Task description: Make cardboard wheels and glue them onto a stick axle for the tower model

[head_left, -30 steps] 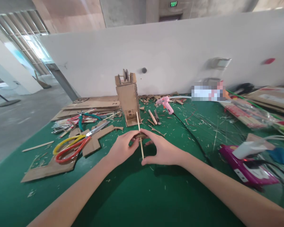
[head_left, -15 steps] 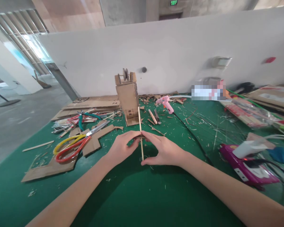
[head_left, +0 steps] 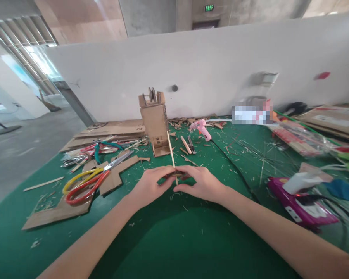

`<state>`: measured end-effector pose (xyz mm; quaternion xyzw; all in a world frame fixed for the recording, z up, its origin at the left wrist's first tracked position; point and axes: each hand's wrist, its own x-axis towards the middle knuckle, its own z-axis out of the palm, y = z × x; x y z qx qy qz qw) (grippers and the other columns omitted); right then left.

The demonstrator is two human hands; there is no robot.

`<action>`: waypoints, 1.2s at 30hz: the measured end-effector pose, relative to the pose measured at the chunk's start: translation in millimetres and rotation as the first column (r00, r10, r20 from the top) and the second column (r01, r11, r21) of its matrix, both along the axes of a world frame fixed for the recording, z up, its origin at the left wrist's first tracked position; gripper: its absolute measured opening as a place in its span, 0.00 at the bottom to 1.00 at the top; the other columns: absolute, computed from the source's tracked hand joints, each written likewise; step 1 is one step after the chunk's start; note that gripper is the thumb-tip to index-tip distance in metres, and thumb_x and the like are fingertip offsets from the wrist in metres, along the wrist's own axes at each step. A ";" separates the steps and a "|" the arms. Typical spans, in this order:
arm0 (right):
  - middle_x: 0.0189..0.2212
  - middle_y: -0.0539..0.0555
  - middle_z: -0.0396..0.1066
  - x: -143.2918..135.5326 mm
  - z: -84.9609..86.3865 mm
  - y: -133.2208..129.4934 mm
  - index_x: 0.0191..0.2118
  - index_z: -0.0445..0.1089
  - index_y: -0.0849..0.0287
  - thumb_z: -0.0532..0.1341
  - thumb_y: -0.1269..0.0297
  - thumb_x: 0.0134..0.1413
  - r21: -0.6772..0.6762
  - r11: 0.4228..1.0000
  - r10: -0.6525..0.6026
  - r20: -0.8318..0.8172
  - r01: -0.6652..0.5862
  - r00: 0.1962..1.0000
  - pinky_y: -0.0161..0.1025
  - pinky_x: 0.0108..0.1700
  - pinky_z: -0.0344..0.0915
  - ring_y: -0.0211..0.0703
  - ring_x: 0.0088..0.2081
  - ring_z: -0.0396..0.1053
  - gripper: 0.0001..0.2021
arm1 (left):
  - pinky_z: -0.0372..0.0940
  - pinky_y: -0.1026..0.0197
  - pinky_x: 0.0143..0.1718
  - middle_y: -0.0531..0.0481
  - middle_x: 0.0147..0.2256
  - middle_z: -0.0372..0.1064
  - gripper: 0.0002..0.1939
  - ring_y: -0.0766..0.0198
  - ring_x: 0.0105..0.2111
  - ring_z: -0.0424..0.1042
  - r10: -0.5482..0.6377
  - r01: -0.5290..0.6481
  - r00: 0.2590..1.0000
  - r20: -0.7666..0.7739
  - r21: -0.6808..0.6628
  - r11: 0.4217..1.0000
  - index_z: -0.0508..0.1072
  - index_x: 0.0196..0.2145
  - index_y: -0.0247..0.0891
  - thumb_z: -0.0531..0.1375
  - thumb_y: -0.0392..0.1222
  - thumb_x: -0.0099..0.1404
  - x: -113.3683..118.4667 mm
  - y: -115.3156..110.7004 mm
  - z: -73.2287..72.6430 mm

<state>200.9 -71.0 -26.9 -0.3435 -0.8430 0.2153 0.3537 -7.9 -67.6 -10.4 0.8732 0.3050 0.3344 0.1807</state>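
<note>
A thin wooden stick [head_left: 171, 150] passes through a small cardboard piece [head_left: 175, 174] between my hands, its far end pointing up toward a cardboard tower. My left hand [head_left: 152, 184] pinches the cardboard piece from the left, fingers over it and thumb below. From the right, my right hand [head_left: 202, 184] grips the same piece, its thumb close to the stick's near end. Fingers cover most of the cardboard piece. Behind the stick stands the upright cardboard tower [head_left: 155, 126], with round discs [head_left: 151, 94] mounted at its top.
Scissors [head_left: 88, 178] and cardboard scraps [head_left: 61, 209] lie at the left, with teal-handled pliers [head_left: 97, 152] behind. A pink glue gun [head_left: 202, 128] trails a black cord on the right. Beyond it sits a magenta power strip [head_left: 299, 205]. A cutter [head_left: 191, 145] lies near the tower.
The stick now leans further left at its far end, and less of it shows below the cardboard piece. My right thumb has moved up closer to the fingers. The view has shifted slightly.
</note>
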 end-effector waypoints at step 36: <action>0.48 0.55 0.72 -2.0 -8.2 2.2 0.57 0.62 0.54 0.57 0.71 0.58 0.114 0.993 0.034 -0.115 -0.021 0.993 0.40 0.46 0.73 0.41 0.44 0.74 0.20 | 0.69 0.57 0.46 0.43 0.46 0.72 0.15 0.60 0.45 0.73 0.075 0.017 0.956 0.284 -0.308 0.951 0.63 0.51 0.40 0.56 0.40 0.67 1.3 -1.3 -8.5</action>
